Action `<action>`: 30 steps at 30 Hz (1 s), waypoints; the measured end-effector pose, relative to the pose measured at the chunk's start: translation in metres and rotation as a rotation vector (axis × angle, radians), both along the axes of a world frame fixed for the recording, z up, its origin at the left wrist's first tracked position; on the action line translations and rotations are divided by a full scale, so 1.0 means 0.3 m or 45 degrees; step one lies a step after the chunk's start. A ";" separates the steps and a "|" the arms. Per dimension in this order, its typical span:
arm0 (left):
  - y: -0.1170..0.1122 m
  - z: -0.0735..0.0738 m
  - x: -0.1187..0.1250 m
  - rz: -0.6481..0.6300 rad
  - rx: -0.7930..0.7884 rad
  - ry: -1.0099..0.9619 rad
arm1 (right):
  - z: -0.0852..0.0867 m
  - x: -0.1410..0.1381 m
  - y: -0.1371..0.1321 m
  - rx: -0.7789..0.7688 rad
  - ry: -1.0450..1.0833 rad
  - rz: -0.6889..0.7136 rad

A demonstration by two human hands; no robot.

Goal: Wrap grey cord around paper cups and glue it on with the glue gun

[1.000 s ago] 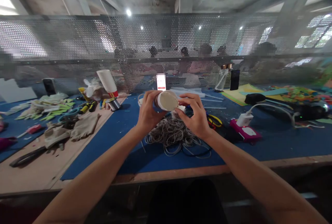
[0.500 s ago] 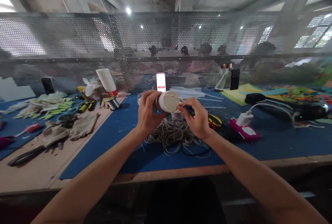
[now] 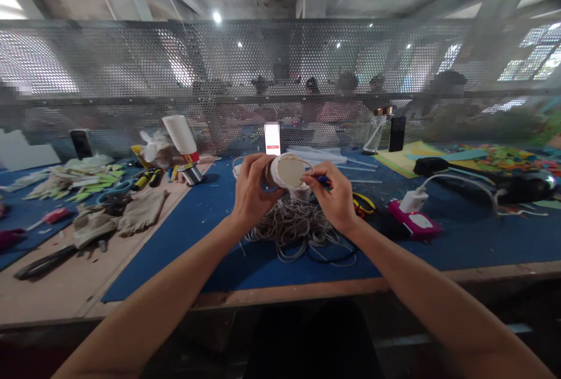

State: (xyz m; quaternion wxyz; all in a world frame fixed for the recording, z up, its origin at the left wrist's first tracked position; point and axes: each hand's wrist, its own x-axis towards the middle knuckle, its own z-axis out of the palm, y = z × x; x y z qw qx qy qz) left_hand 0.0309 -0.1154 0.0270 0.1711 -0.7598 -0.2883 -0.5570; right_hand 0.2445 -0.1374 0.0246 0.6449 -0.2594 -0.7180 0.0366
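My left hand (image 3: 253, 188) is wrapped round a paper cup (image 3: 290, 171), which lies on its side in the air with its round beige end towards me. A thin cord (image 3: 310, 167) runs along the rim of that end and loops out at the right. Between thumb and fingertips my right hand (image 3: 332, 196) pinches the cord close against the cup's right edge. Below both hands a tangled heap of grey cord (image 3: 298, 230) lies on the blue mat (image 3: 175, 262). Behind the cup, a white object (image 3: 300, 192) on the heap is partly hidden.
A lit phone (image 3: 272, 139) stands behind the hands. To the left are stacked paper cups (image 3: 179, 136), a metal tin (image 3: 191, 175) and gloves (image 3: 142, 212). On the right lie a magenta power strip (image 3: 414, 220), a black device (image 3: 473, 177) and coloured paper (image 3: 403, 159).
The cup has turned slightly and shifted a little to the right. My right hand still pinches the cord, its fingers moved slightly, and the cord now loops differently at the rim.
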 end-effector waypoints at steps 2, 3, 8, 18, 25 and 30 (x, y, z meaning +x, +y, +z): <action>0.000 0.000 0.001 0.000 -0.008 -0.007 | 0.001 0.001 -0.001 -0.010 -0.007 0.011; 0.002 -0.001 0.002 0.001 -0.014 -0.009 | 0.001 0.002 -0.002 -0.017 -0.012 0.015; 0.010 -0.008 0.008 0.000 -0.038 -0.011 | 0.001 0.005 -0.004 -0.038 -0.033 0.047; -0.001 -0.007 0.033 -0.144 -0.352 -0.145 | 0.010 0.002 -0.007 -0.051 -0.080 0.056; 0.003 -0.020 0.043 -0.311 -0.535 -0.228 | 0.005 0.001 0.000 -0.030 -0.109 0.035; 0.010 -0.028 0.045 -0.372 -0.600 -0.261 | 0.004 0.003 -0.002 -0.042 -0.126 0.022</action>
